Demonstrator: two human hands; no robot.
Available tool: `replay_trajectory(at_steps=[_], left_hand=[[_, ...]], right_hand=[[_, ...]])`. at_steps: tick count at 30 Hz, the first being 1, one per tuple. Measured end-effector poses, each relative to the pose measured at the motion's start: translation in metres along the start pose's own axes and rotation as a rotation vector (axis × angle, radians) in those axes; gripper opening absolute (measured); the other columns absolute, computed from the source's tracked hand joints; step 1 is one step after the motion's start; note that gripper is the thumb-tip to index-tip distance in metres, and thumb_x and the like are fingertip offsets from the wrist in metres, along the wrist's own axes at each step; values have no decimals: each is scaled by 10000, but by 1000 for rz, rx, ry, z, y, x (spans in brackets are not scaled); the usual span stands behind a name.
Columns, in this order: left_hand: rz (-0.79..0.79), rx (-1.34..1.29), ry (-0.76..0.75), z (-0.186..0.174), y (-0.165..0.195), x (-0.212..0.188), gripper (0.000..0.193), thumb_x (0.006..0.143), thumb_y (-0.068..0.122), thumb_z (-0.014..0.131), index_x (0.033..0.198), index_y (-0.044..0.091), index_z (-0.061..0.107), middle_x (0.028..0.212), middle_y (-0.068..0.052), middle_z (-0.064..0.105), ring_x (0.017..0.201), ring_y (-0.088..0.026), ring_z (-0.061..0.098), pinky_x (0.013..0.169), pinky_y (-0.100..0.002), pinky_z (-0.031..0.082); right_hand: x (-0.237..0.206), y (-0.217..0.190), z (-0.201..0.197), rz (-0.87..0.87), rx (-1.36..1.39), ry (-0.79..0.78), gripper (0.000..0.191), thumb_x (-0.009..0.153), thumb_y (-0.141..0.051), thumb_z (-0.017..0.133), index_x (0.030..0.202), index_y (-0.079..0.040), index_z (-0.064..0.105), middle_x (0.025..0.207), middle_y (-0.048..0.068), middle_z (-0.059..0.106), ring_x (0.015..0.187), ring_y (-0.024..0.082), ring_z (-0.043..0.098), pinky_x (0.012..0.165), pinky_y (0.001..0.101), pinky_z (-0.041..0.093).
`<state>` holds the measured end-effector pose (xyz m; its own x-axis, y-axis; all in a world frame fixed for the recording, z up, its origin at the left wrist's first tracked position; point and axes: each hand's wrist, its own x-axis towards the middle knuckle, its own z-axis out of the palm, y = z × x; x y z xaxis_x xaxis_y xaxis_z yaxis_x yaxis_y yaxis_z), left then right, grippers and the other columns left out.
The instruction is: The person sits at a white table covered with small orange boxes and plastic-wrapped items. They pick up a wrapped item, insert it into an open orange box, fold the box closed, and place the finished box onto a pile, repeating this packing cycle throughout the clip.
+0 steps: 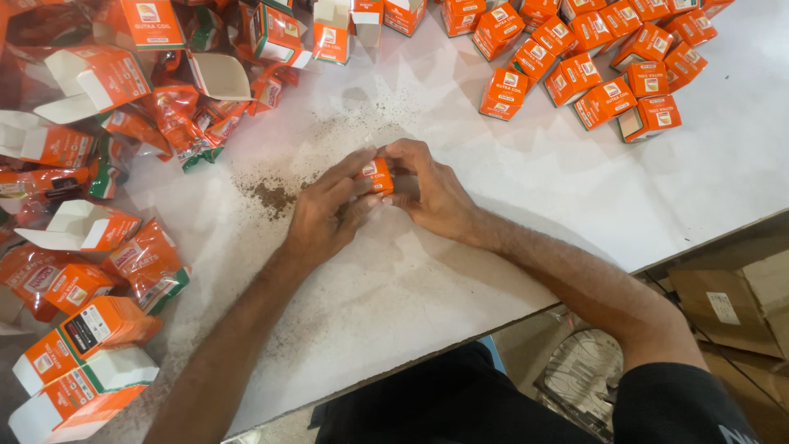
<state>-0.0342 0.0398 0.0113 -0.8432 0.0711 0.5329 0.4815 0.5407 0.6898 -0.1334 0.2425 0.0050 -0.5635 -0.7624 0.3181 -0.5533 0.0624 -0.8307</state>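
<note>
At the middle of the white bench [509,247], the left hand [325,215] and right hand [431,193] pinch a small orange box [379,175] between clenched fingers, seemingly closing its flap, which next needs a firm tuck.

A small orange box [377,175] sits mid-table. Far right of it lie many closed orange boxes [604,49]. Far left of it lie open orange boxes [82,362] and shiny orange packets [177,115].
</note>
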Motion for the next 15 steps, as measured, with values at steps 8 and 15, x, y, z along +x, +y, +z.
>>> replay_trajectory(at_steps=[8,15], left_hand=[[232,397,-73,2,10,-3,279,866,-23,800,1011,-6,561,1562,-255,468,1467,-449,463,1055,-473,555],[217,419,23,-21,-22,-14,436,856,70,798,1248,24,614,1515,-208,504,1423,-422,468,1210,-596,343]], right_hand=[[-1,-5,0,-75,-130,-7,445,936,21,746,1297,-102,519,1432,122,553,1193,286,695,951,378,601],[6,1,-21,-85,-609,123,475,910,-72,779,1315,-152,545,1500,174,496,1276,398,576,1008,503,524]])
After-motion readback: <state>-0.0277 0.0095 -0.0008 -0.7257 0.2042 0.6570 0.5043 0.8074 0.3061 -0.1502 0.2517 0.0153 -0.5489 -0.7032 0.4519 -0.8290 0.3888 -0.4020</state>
